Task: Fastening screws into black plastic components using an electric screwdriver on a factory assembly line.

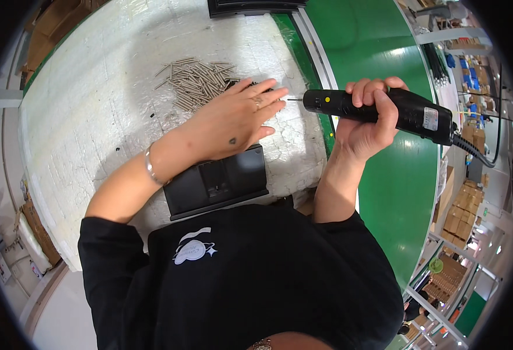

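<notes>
My right hand (373, 111) is wrapped round a black corded electric screwdriver (411, 114), held level above the table's right part. Its thin bit (295, 100) points left toward the fingers of my left hand (233, 119). That left hand reaches over the padded white surface with its fingers stretched out and slightly apart, and no held thing shows. Partly covered by it is a heap of thin metal pins (201, 81). Small dark pieces, too small to name, show past its fingers. Below my left wrist lies a black plastic panel (227, 181) with a recess in its middle, close to my body.
Another black part (256, 7) lies at the far edge of the white padded surface (93, 81). A green tabletop (379, 52) with a pale metal rail (318, 44) runs along the right. The screwdriver's cable (475, 150) hangs off to the right. Cardboard boxes (463, 210) stand beyond.
</notes>
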The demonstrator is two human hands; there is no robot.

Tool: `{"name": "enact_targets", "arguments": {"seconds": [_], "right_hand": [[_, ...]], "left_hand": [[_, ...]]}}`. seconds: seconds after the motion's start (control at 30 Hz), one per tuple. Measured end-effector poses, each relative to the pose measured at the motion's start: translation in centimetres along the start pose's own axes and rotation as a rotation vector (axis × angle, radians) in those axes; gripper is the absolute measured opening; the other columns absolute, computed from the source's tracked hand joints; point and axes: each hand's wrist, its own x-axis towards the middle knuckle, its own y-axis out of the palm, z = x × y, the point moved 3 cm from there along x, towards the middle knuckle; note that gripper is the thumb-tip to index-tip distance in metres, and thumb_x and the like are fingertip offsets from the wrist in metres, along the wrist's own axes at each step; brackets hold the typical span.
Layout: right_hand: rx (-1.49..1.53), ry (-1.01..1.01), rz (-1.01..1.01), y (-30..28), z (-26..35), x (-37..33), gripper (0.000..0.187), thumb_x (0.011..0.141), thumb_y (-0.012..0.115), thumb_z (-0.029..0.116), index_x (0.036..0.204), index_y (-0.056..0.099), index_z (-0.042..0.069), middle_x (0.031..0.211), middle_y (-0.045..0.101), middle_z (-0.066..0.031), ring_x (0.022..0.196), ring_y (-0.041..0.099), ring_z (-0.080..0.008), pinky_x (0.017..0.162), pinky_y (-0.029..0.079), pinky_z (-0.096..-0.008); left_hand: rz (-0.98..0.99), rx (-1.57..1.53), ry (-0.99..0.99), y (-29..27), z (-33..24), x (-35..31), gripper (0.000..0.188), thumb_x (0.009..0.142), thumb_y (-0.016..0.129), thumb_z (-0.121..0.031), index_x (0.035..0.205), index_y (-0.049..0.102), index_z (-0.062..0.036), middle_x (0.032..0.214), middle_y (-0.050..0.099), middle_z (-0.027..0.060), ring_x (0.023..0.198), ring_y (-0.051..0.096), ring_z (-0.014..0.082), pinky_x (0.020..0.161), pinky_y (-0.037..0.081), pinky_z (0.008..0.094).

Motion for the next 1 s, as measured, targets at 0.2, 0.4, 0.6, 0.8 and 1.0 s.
{"name": "enact_targets", "arguments": {"seconds": [0.2, 0.4, 0.6, 0.8, 1.0], "right_hand": [[-0.001, 0.022, -0.031, -1.2, 0.7, -0.2, 0.024, 0.080, 0.053, 0.007, 0.105, 0.055, 0.006, 0.068, 0.044, -0.0029, 0.062, 0.043, -0.0154, 0.071, 0.042, -0.0360], [0.066, 0.063, -0.017, -1.2, -0.3, -0.9, 0.030, 0.078, 0.050, -0.001, 0.108, 0.050, 0.002, 0.066, 0.050, -0.0075, 0.053, 0.048, -0.0172, 0.060, 0.048, -0.0373], [0.077, 0.066, 0.025, -1.1, -0.3, -1.0, 0.031, 0.078, 0.050, -0.002, 0.108, 0.049, 0.002, 0.067, 0.051, -0.0075, 0.053, 0.048, -0.0171, 0.059, 0.047, -0.0368], [0.063, 0.057, 0.042, -0.7, 0.2, -1.5, 0.031, 0.078, 0.051, 0.003, 0.109, 0.052, 0.004, 0.066, 0.046, -0.0049, 0.055, 0.044, -0.0156, 0.063, 0.044, -0.0355], [0.009, 0.046, 0.072, -0.9, 1.2, -1.5, 0.030, 0.080, 0.052, 0.008, 0.109, 0.056, 0.007, 0.066, 0.041, -0.0018, 0.058, 0.041, -0.0137, 0.066, 0.041, -0.0340]], "left_hand": [[0.180, 0.028, 0.089, 0.0, 0.0, -0.5, 0.043, 0.099, 0.049, -0.029, 0.130, 0.055, 0.0001, 0.142, 0.049, 0.0102, 0.140, 0.034, 0.0299, 0.115, 0.027, 0.0478], [0.159, -0.092, 0.030, -2.2, -0.3, -2.6, 0.032, 0.095, 0.056, -0.022, 0.120, 0.062, -0.0026, 0.131, 0.059, 0.0080, 0.135, 0.042, 0.0313, 0.113, 0.030, 0.0484], [0.031, -0.184, -0.003, -1.5, 0.5, -2.7, 0.028, 0.087, 0.065, -0.014, 0.113, 0.064, -0.0037, 0.120, 0.064, 0.0086, 0.127, 0.050, 0.0325, 0.105, 0.039, 0.0443], [-0.038, 0.002, -0.015, -0.3, -0.3, 0.2, 0.030, 0.088, 0.064, -0.021, 0.114, 0.063, -0.0051, 0.143, 0.046, 0.0092, 0.137, 0.036, 0.0333, 0.109, 0.035, 0.0485], [0.057, 0.026, -0.021, -0.4, -0.5, -0.6, 0.036, 0.087, 0.065, -0.024, 0.119, 0.061, -0.0067, 0.151, 0.037, 0.0105, 0.141, 0.028, 0.0370, 0.113, 0.028, 0.0548]]}}
